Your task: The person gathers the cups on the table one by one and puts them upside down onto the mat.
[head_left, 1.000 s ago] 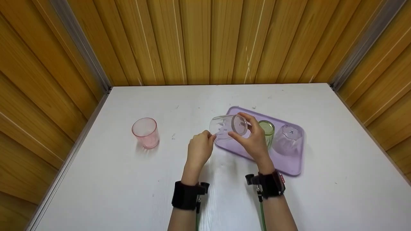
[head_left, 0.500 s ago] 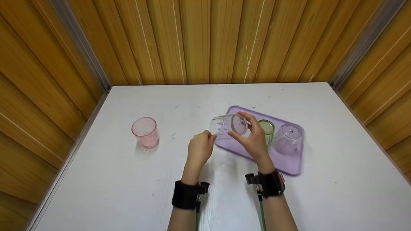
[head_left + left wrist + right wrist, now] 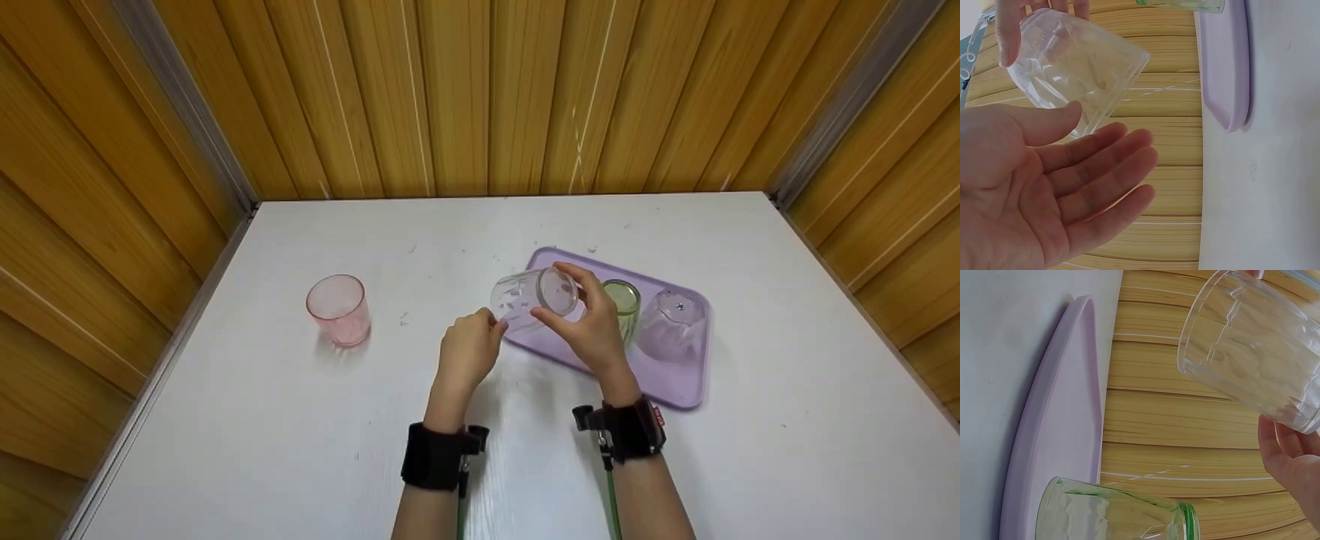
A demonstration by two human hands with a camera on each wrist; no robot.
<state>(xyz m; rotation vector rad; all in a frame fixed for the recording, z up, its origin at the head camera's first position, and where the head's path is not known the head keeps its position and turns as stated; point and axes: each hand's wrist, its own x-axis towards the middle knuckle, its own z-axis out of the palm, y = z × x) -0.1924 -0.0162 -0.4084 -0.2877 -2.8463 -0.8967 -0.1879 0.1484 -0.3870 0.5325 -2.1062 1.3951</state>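
Observation:
A clear drinking glass [image 3: 517, 296] is tipped on its side above the left part of a lilac tray [image 3: 555, 349], its mouth toward the left. My right hand [image 3: 600, 322] grips it around the base, thumb on the near side and fingers on the far side. At the rim, my left hand [image 3: 469, 345] pinches the edge between thumb and index finger; the left wrist view shows its other fingers [image 3: 1112, 174] extended loosely. Just right of my right hand, a green glass [image 3: 626, 311] stands upside down on the tray, partly hidden by that hand.
A faintly purple, see-through glass [image 3: 671, 330] stands upside down at the tray's right end. Out on the white table [image 3: 262, 420], to the left, is an upright pink glass [image 3: 345, 311]. Wood-patterned panels [image 3: 450, 97] wall in the back and both sides.
The clear glass has turned very slightly in my hands, and my left fingers have dipped a little at its rim. The other glasses and the tray stay put.

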